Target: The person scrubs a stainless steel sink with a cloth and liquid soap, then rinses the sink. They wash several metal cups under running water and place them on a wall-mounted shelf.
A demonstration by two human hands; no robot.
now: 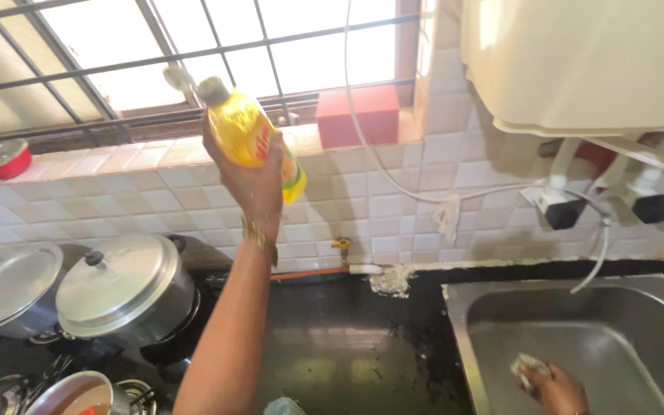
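Observation:
My left hand (251,180) is raised toward the tiled window ledge and grips a yellow bottle of liquid (249,132) with a pale cap, tilted to the left. My right hand (553,386) is low in the steel sink (578,323), closed around a small grey scrub pad (529,366). A gold bracelet sits on my left wrist.
Two lidded metal pots (121,296) stand on the stove at left, with more steel vessels below them. A red box (358,115) and a red bowl (1,159) rest on the ledge. A cream-coloured appliance (578,61) hangs above the sink, with white cables.

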